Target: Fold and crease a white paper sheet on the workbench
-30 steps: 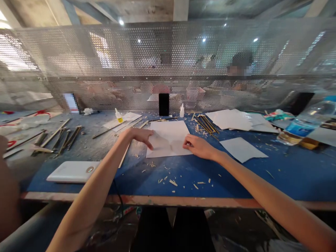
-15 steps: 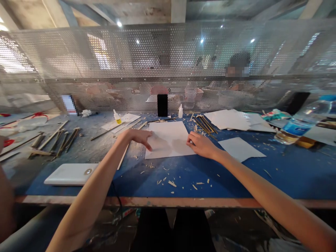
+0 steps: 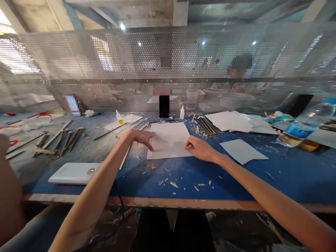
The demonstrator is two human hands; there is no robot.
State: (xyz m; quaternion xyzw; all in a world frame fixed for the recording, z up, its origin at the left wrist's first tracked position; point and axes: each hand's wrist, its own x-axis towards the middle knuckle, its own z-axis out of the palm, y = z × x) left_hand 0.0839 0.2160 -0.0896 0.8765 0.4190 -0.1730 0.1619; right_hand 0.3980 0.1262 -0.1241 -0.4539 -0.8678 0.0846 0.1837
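Observation:
A white sheet of paper [image 3: 169,140] lies flat on the blue table mat in front of me. My left hand [image 3: 143,138] rests at its left edge, thumb and fingers apart, with nothing held. At the right edge of the sheet is my right hand [image 3: 198,147], its fingers curled together; whatever they hold, if anything, is too small to make out. Beyond the sheet stand a black phone [image 3: 164,106] and a small white bottle [image 3: 182,112]. A smaller piece of paper [image 3: 243,151] lies to the right of my right hand.
A white power bank [image 3: 73,173] lies front left, sticks [image 3: 70,140] behind it. A glue bottle [image 3: 119,117] stands back left. Stacked papers [image 3: 229,121] and a water bottle [image 3: 299,130] are at right. A perforated screen [image 3: 147,77] spans the back; a person's arm [image 3: 9,196] is far left.
My right hand has shifted slightly left and down along the sheet's right edge. My left hand keeps its place on the paper. The whole view has moved a little.

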